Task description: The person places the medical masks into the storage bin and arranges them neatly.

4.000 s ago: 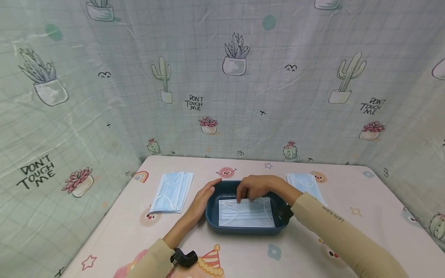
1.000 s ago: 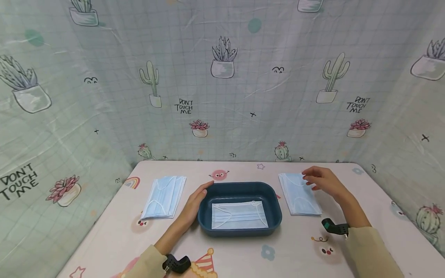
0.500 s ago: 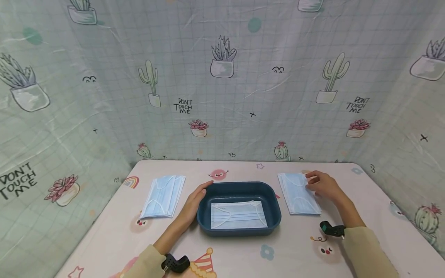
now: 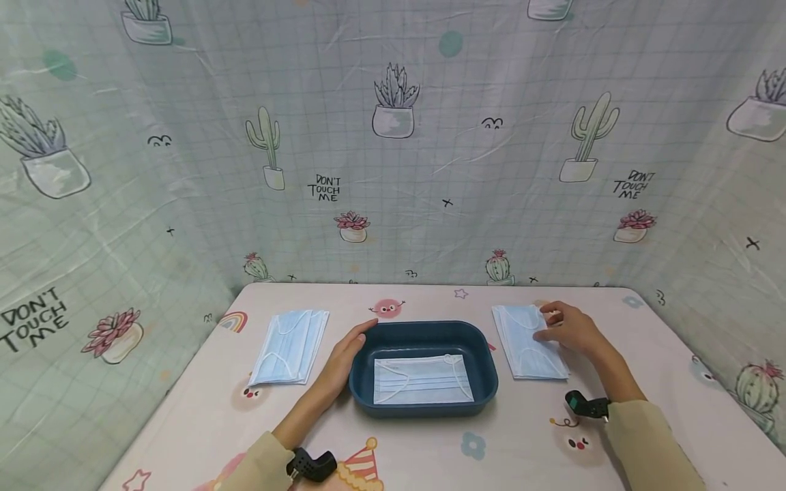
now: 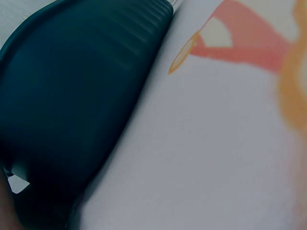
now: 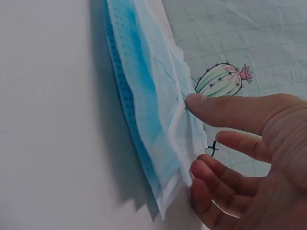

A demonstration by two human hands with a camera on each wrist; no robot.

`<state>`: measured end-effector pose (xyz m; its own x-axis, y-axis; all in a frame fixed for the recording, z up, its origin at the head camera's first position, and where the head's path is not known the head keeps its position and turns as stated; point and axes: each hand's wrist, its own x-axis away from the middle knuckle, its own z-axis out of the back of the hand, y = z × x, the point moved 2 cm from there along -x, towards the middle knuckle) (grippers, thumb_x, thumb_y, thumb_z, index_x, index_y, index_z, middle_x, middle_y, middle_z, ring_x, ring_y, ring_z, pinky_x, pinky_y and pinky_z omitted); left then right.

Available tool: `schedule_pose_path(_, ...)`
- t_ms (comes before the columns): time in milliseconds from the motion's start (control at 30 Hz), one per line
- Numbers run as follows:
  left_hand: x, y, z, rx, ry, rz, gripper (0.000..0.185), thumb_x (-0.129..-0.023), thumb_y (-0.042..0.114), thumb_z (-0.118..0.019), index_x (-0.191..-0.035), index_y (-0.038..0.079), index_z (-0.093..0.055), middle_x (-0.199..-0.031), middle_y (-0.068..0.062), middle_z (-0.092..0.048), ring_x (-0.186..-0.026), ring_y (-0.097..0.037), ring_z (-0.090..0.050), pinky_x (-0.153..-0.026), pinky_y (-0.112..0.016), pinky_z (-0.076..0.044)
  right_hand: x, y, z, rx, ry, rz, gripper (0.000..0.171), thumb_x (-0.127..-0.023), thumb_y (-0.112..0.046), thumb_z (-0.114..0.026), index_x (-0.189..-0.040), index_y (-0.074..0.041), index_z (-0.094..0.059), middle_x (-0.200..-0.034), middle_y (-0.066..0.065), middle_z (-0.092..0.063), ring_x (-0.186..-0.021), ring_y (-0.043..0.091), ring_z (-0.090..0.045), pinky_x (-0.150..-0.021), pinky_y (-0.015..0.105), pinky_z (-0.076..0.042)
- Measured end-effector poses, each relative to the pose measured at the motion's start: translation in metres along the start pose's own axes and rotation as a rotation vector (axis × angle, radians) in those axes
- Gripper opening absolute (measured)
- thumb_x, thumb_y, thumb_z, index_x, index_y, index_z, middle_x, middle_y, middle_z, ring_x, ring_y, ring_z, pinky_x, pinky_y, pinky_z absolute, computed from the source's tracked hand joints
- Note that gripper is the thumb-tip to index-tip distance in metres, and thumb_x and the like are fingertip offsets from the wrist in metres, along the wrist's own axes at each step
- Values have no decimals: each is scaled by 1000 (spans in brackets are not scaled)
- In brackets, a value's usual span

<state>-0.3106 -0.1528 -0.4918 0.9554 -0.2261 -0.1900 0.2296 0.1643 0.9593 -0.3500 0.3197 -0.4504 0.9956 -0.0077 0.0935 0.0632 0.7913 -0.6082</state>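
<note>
A dark blue tray sits mid-table with one light blue face mask lying flat in it. My left hand rests with straight fingers against the tray's left rim; the left wrist view shows only the tray's outer wall. A stack of masks lies right of the tray. My right hand is at that stack's right edge. In the right wrist view its thumb touches the top mask, and the other fingers lie loosely curled at the stack's edge.
A second stack of masks lies left of the tray. The table wears a pale cartoon-print cloth. Cactus-print sheets close off the back and both sides.
Four seconds ago my right hand was over the mask in the tray. It has since moved right to the stack, and its thumb has settled on the top mask. The left hand has stayed put.
</note>
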Motion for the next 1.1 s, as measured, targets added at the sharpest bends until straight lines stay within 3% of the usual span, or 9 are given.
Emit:
schedule_pose_path(200, 0, 0, 0, 1, 2, 1, 43, -112, 25, -34, -152, 19, -52, -161, -3, -48, -157, -26, -32, -131, -55, -15, -1, -1, -2, 27, 16, 4, 70, -83, -23, -85, -137, 4, -51, -114, 27, -61, -98, 35, -57, -80, 41, -51)
schedule_pose_path(367, 0, 0, 0, 2, -8, -2, 44, -113, 26, -33, -153, 18, -51, -162, -4, -47, -158, -28, -30, -131, -56, -15, -1, -1, -2, 29, 6, -17, 72, -83, -26, -85, -139, 4, -50, -120, 29, -61, -102, 38, -56, -85, 45, -51)
schedule_pose_path(533, 1, 1, 0, 1, -16, 7, 44, -113, 27, -32, -153, 20, -49, -163, -3, -45, -158, -27, -30, -131, -55, -15, -2, -1, -3, 20, -12, -28, 74, -83, -29, -85, -140, 4, -50, -113, 23, -61, -101, 33, -54, -81, 39, -46)
schedule_pose_path(800, 0, 0, 1, 6, -19, 4, 44, -113, 28, -34, -153, 20, -50, -162, -3, -46, -158, -26, -31, -131, -54, -15, 2, -8, -2, 51, -19, 2, 78, -82, -33, -87, -139, 4, -49, -120, 30, -60, -101, 38, -56, -84, 45, -52)
schedule_pose_path(1100, 1, 1, 0, 8, -16, 0, 44, -113, 27, -34, -153, 19, -50, -162, -4, -46, -158, -27, -31, -131, -55, -15, 6, -14, -4, 92, 1, 28, 69, -82, -25, -86, -136, 3, -53, -113, 27, -61, -96, 35, -56, -76, 38, -50)
